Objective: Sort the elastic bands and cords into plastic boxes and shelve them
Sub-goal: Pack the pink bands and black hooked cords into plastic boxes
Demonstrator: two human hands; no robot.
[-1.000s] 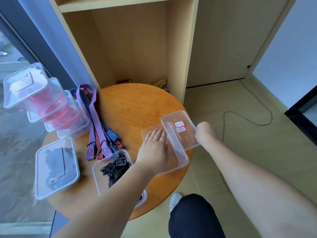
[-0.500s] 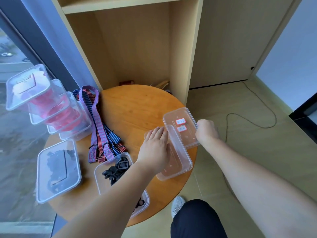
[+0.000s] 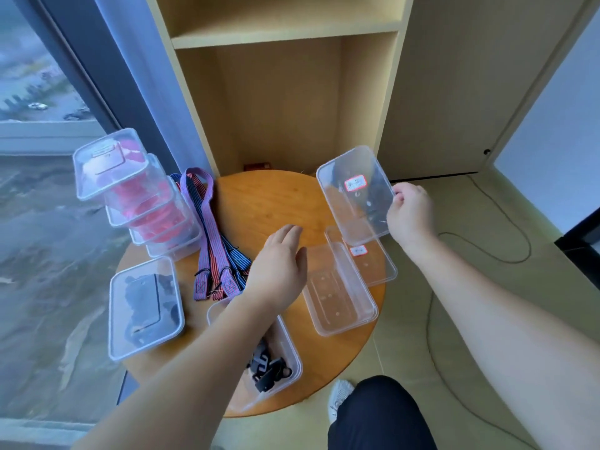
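**Round table, one lid up in my right hand**

Wooden table (image 3: 269, 203) sits in front of the open shelf unit (image 3: 292, 108), with the window on my left. My right hand (image 3: 409, 211) pinches a clear lid (image 3: 355, 203) by its right edge, fingers curled on the rim. The lid hangs tilted above the table's far right side, its red-bordered label facing me.

Below it a second labelled lid (image 3: 373, 264) lies flat on the table, right against the empty box (image 3: 337, 297) on its left. My left hand (image 3: 279, 264) is flat, palm down, fingers straight, holding nothing, just beside that empty box's left rim. Whether it touches the wood, I can't tell.

Striped elastic bands (image 3: 211, 235) lie loose on the table left of that hand, running toward the shelf unit. Further left leans a stack of lidded boxes (image 3: 143, 206) with pink-red contents. Nearer me, at the left edge, sits a lidded box (image 3: 144, 306) with dark contents. Under my left forearm an open box (image 3: 293, 355) holds black cords (image 3: 269, 371). On the floor to the right, a thin cable (image 3: 487, 248) loops.
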